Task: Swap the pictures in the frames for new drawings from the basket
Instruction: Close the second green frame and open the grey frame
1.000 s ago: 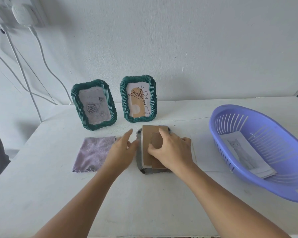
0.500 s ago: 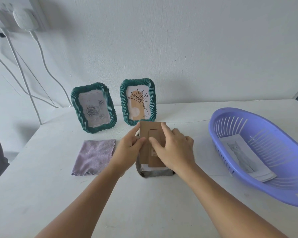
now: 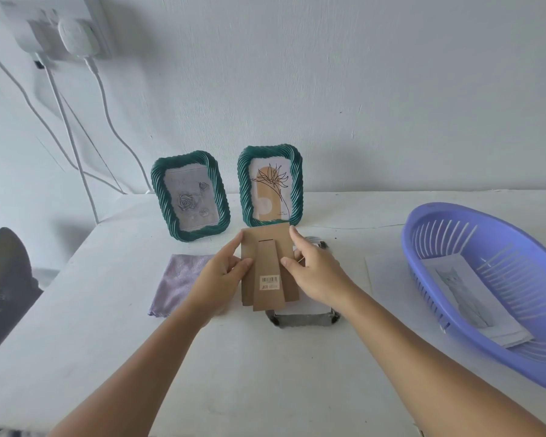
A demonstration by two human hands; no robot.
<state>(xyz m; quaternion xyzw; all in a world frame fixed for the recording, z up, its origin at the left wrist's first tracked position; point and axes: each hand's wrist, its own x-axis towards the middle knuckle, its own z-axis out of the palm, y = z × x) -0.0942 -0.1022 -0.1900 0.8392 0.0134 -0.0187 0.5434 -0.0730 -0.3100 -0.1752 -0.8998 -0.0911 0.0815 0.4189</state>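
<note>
A white wall (image 3: 360, 89) with a faintly rough finish fills the back of the view, evenly lit by soft, bluish daylight. High at the left a white socket (image 3: 38, 29) is fixed to it, with a white plug (image 3: 76, 36) seated in it. White cables (image 3: 108, 121) hang from there and trail down behind the surface (image 3: 265, 373), which is white, matt and butts against the wall. Past its left edge a dark, blurred shape (image 3: 4, 279) sits lower down; what it is cannot be told.
</note>
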